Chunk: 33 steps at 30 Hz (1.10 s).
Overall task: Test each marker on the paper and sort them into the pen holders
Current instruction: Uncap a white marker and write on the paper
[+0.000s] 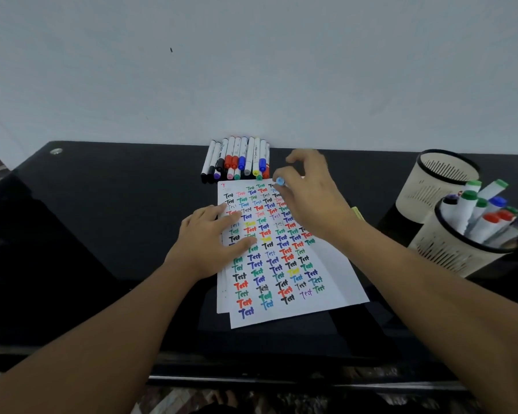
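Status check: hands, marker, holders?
Left hand flat on the paper. Right hand pinching a light-blue-tipped marker above the sheet's top. Near pen holder holds markers, far pen holder looks empty. Nothing in the way.

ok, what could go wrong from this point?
1. The right hand pinches a light-blue-capped marker right beside the row of untested markers; a knock could scatter them.
2. The paper is nearly covered in marks, so a faint new mark could be hard to judge.
3. The near holder is crowded while the far holder looks empty; forcing another marker in could tip it.
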Tool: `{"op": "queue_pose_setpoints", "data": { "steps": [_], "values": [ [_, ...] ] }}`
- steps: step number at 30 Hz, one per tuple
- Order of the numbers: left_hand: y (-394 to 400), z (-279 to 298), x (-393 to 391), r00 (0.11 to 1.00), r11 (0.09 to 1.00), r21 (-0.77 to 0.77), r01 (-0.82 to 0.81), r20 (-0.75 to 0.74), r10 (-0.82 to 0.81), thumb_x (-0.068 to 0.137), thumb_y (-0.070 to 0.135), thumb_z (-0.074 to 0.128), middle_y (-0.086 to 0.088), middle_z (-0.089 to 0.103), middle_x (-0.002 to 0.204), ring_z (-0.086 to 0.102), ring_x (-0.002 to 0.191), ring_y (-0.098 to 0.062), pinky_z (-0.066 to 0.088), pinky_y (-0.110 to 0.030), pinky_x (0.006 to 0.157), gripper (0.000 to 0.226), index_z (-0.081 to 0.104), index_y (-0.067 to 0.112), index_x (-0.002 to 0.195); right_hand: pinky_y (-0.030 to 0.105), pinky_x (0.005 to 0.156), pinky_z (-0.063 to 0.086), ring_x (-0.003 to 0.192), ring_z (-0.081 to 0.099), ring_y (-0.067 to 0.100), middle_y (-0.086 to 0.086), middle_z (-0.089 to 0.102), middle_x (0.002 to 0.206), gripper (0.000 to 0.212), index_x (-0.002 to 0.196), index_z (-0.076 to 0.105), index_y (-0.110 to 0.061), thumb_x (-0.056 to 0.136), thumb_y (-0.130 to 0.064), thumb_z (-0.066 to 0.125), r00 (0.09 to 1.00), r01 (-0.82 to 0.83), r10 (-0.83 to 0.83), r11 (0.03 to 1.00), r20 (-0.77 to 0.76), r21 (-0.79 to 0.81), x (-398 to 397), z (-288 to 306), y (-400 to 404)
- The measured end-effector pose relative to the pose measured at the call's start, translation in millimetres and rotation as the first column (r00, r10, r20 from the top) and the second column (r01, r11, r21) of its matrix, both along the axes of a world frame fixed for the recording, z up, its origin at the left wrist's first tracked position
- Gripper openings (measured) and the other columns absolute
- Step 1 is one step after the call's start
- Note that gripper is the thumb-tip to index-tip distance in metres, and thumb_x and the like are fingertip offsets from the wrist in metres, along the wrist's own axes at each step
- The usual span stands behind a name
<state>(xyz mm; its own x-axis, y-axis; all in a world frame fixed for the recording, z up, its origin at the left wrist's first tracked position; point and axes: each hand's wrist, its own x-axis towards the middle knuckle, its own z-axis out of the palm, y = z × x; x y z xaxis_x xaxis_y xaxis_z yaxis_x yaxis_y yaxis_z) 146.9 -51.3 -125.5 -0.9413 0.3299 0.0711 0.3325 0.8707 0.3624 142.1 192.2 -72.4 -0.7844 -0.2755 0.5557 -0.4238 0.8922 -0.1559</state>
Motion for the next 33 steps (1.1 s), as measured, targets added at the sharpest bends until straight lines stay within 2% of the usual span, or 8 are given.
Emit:
{"op": "queue_pose_setpoints", "data": {
  "steps": [2, 4, 6, 9, 11, 18, 24, 33],
  "values": [
    [0, 0, 0, 1.000, 1.000, 0.006, -0.003, -0.002, 0.003, 0.084, 0.084, 0.043, 0.006, 0.030, 0.163, 0.019, 0.151, -0.016, 0.011, -0.046, 0.123, 0.082, 0.040, 0.040, 0.152, 0.031, 0.088, 0.052, 0.114, 0.056, 0.019, 0.008, 0.055, 0.136, 0.030, 0.135, 0.057, -0.015, 0.106, -0.023, 0.054, 0.992, -0.064, 0.059, 0.997, 0.111, 0.044, 7, 2, -3],
    [-1, 0, 1, 1.000, 1.000, 0.012, -0.002, -0.016, 0.002, 0.083, 0.084, 0.043, 0.005, 0.032, 0.162, 0.021, 0.150, -0.017, 0.014, -0.047, 0.124, 0.083, 0.039, 0.039, 0.153, 0.032, 0.070, 0.047, 0.095, 0.057, 0.020, 0.008, 0.062, 0.115, 0.036, 0.144, 0.051, -0.020, 0.108, -0.026, 0.051, 0.985, -0.145, 0.118, 0.963, 0.129, 0.226, 13, 2, -8],
    [0, -1, 1, 0.999, 0.999, 0.039, 0.006, -0.043, -0.005, 0.084, 0.083, 0.044, 0.004, 0.034, 0.161, 0.024, 0.149, -0.017, 0.018, -0.047, 0.123, 0.084, 0.037, 0.039, 0.154, 0.030, 0.069, 0.040, 0.089, 0.049, 0.015, 0.001, 0.057, 0.103, 0.043, 0.153, 0.043, -0.027, 0.111, -0.035, 0.043, 0.974, -0.172, 0.121, 0.946, 0.192, 0.275, 17, 0, -14],
    [0, -1, 4, 0.994, 0.996, 0.090, 0.021, -0.110, -0.011, 0.085, 0.078, 0.050, 0.005, 0.043, 0.154, 0.031, 0.144, -0.015, 0.026, -0.043, 0.119, 0.082, 0.039, 0.035, 0.154, 0.036, 0.085, 0.046, 0.103, 0.055, 0.019, 0.003, 0.060, 0.117, 0.045, 0.154, 0.036, -0.024, 0.112, -0.041, 0.035, 0.918, -0.141, 0.075, 0.980, 0.390, 0.142, 23, -12, -17],
    [0, 0, 5, 0.989, 0.994, 0.104, 0.030, -0.150, -0.014, 0.088, 0.073, 0.053, 0.007, 0.048, 0.148, 0.036, 0.138, -0.013, 0.031, -0.039, 0.114, 0.079, 0.040, 0.032, 0.154, 0.043, 0.080, 0.049, 0.091, 0.057, 0.021, 0.007, 0.062, 0.109, 0.031, 0.136, 0.042, -0.018, 0.111, -0.036, 0.036, 0.880, -0.146, 0.088, 0.985, 0.467, 0.089, 26, -20, -17],
    [-2, -2, 9, 0.949, 0.985, 0.095, 0.141, -0.295, -0.107, 0.095, 0.054, 0.054, 0.002, 0.062, 0.126, 0.050, 0.118, -0.014, 0.047, -0.039, 0.098, 0.058, 0.052, 0.026, 0.146, 0.037, 0.076, 0.053, 0.097, 0.057, 0.018, -0.002, 0.056, 0.110, 0.045, 0.153, 0.035, -0.042, 0.111, -0.051, 0.024, 0.875, -0.154, -0.021, 0.936, 0.484, 0.317, 23, -18, -18],
    [-4, -7, 7, 0.903, 0.974, 0.062, 0.216, -0.392, -0.175, 0.098, 0.042, 0.055, 0.003, 0.065, 0.113, 0.053, 0.104, -0.014, 0.050, -0.036, 0.083, 0.035, 0.068, 0.022, 0.123, 0.039, 0.073, 0.052, 0.083, 0.056, 0.016, -0.006, 0.058, 0.096, 0.030, 0.119, 0.057, -0.026, 0.108, -0.047, 0.038, 0.898, -0.158, 0.056, 0.966, 0.437, 0.202, 25, -24, -22],
    [-6, -10, 6, 0.880, 0.971, 0.002, 0.240, -0.423, -0.216, 0.103, 0.044, 0.046, 0.004, 0.069, 0.109, 0.055, 0.102, -0.016, 0.049, -0.035, 0.085, 0.040, 0.070, 0.018, 0.123, 0.040, 0.067, 0.051, 0.078, 0.056, 0.016, -0.009, 0.059, 0.094, 0.032, 0.123, 0.052, -0.030, 0.111, -0.048, 0.029, 0.908, -0.190, 0.058, 0.940, 0.415, 0.284, 27, -24, -22]
  ]
}}
